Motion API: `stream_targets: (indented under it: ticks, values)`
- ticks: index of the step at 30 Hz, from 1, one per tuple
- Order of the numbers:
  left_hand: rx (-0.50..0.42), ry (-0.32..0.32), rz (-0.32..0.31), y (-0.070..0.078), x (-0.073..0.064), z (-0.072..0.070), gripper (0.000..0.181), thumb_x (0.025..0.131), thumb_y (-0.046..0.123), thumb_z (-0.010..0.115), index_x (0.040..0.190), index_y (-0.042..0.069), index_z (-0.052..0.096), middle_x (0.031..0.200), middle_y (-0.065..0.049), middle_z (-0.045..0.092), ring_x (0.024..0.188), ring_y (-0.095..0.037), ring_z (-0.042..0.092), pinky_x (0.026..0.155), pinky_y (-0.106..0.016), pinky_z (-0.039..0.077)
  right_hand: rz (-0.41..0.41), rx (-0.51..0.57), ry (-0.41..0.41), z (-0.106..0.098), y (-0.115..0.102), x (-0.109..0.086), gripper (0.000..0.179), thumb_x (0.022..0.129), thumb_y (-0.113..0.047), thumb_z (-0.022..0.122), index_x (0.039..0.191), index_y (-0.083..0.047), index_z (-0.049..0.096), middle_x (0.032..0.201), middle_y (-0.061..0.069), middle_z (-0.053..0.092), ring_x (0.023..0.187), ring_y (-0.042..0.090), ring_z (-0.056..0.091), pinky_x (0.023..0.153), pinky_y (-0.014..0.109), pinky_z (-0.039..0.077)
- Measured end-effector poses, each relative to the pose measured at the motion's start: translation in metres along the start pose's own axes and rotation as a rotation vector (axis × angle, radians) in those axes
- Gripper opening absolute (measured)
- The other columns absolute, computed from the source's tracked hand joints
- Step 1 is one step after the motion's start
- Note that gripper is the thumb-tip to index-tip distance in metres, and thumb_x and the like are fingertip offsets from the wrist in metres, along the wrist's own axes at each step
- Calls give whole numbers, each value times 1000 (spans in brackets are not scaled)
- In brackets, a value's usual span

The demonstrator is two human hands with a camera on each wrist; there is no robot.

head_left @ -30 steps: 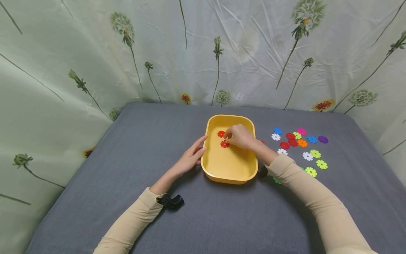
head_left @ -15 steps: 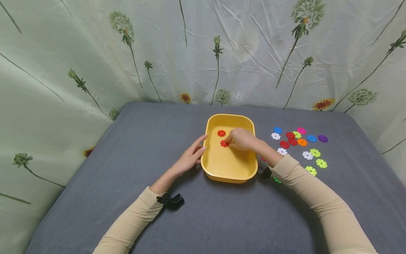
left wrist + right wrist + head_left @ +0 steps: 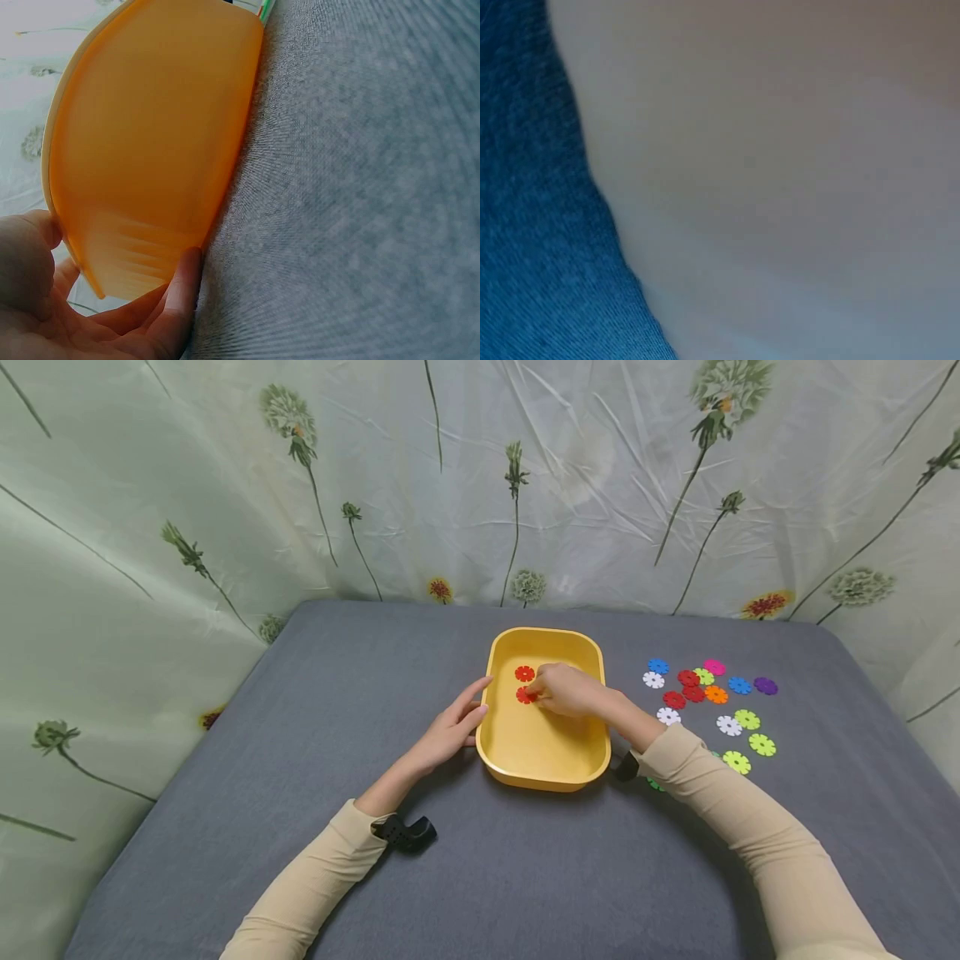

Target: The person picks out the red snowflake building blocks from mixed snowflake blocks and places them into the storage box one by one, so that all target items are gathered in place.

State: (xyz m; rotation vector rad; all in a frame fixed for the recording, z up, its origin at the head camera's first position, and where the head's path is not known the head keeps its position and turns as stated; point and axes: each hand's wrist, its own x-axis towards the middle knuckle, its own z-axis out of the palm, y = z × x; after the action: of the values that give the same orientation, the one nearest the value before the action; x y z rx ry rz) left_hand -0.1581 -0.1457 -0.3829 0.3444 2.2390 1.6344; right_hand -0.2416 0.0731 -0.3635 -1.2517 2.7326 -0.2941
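Note:
A yellow plastic tub [image 3: 542,758] sits on the grey cloth, with two red notched plastic discs on its floor. My left hand [image 3: 441,740] rests against the tub's left side, fingers extended; in the left wrist view, its fingers [image 3: 180,289] lie along the outer wall. Inside the tub, my right hand [image 3: 567,690] has its curled fingertips on the nearer red disc [image 3: 524,696], covering part of it. Just beyond lies the other red disc [image 3: 524,673], untouched. The right wrist view is mostly filled by blurred skin, and the fingers are out of its sight.
To the right of the tub lie several loose notched discs, among them a purple disc [image 3: 765,686], an orange disc [image 3: 716,694] and a white disc [image 3: 729,725]. My right sleeve [image 3: 720,802] hides some of them. A flowered curtain [image 3: 585,485] hangs behind the table.
My right hand has lowered its fingertips onto the nearer red disc, which has slid slightly away and to the left. My left hand has stayed at the tub's side.

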Motion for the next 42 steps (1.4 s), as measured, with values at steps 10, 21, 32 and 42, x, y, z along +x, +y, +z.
stream_targets:
  ticks: [10,21,32,42]
  values:
    - [-7,2,7,0,0,1,52,102,20,37,151,21,18,145,-24,39,124,-37,51,92,-40,53,1,11,21,2,0,-1,21,82,-2,64,101,-5,72,82,12,59,70,20,51,66,29,43]
    - [5,-1,-1,-1,0,3,52,102,21,37,151,23,18,144,-23,40,123,-36,52,92,-41,53,10,42,31,4,0,-2,23,82,-3,64,104,-5,72,84,13,61,69,20,49,65,28,42]
    - [-15,8,12,-5,2,2,52,102,21,37,151,22,19,143,-24,41,123,-37,52,92,-42,52,29,116,101,-9,0,-10,25,83,-1,64,107,4,68,100,19,65,94,31,62,85,42,52]
    - [-19,1,11,1,-1,1,53,102,20,38,151,21,17,144,-25,39,123,-37,51,92,-42,52,46,149,134,-14,3,-14,25,83,-2,65,107,1,69,100,17,67,89,28,60,80,39,51]
